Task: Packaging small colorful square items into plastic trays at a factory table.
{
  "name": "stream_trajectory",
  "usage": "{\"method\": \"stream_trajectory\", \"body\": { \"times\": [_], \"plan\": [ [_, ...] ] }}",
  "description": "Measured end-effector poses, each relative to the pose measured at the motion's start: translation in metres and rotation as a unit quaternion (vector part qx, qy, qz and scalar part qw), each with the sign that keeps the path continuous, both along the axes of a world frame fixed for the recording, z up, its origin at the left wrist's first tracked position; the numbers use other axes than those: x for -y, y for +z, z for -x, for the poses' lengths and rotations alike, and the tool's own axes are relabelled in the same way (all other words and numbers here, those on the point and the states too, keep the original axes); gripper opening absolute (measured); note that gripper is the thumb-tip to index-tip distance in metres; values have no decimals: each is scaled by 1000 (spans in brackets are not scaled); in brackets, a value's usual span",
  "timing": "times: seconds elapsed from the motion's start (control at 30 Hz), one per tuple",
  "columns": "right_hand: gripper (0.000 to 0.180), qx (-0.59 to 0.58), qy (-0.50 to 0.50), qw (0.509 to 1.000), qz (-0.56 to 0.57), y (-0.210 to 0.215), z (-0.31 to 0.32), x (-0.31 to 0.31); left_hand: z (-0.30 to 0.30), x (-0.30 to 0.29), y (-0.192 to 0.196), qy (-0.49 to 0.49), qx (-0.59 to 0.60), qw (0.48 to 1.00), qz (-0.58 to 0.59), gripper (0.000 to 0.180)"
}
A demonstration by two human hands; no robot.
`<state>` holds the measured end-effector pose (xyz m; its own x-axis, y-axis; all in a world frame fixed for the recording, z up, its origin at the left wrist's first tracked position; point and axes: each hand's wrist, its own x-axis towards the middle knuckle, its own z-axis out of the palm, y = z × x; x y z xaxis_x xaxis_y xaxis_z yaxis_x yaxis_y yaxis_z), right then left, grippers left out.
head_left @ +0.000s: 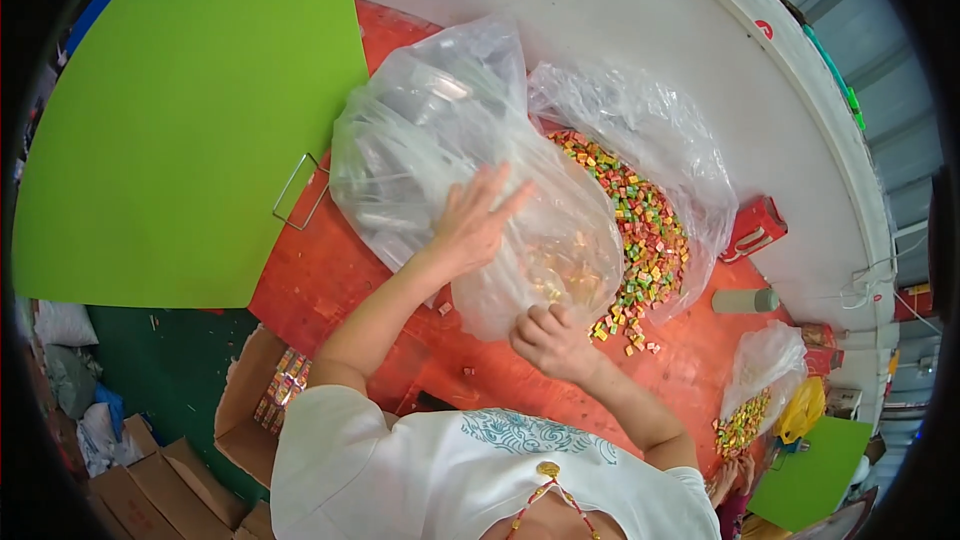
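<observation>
A big see-through plastic bag (420, 120) lies bunched up on the red tabletop (330, 280). My left hand (472, 225) rests on top of it, fingers spread. At the bag's near edge, my right hand (553, 340) is closed with the fingers curled, pinching the plastic. Through the film, some yellowish pieces show faintly between my hands. To the right spreads a pile of small wrapped candies (645, 230) in red, yellow and green. Another crumpled plastic bag (640, 120) surrounds the pile's far side. A few loose candies lie near my right hand.
A green panel (200, 120) with a wire handle (302, 190) borders the left. A white wall (650, 0) curves behind. On the right are a red box (755, 230), a grey-green cylinder (745, 301), a smaller candy bag (770, 360) and another person's hands (733, 478). An open carton (245, 430) stands lower left.
</observation>
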<state>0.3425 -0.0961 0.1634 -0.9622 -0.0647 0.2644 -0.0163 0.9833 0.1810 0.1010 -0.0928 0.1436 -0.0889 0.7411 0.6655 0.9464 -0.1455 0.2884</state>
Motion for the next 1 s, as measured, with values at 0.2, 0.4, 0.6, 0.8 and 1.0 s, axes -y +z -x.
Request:
{"method": "stream_trajectory", "body": {
  "times": [0.2,0.4,0.6,0.8,1.0],
  "plan": [
    [39,112,-199,953,201,-13,-53,13,19,15,-52,-79,46,988,126,3],
    [42,-251,-469,543,650,-46,-100,-11,62,77,-76,61,182,972,136,8],
    [46,-263,-230,258,901,-66,14,-31,7,93,-51,118,83,974,176,57],
    [32,-138,-177,795,564,2,94,-14,-63,112,17,-99,440,888,94,78],
    [33,-120,-3,831,543,2,114,-9,4,97,25,-54,447,888,96,42]
  ]
}}
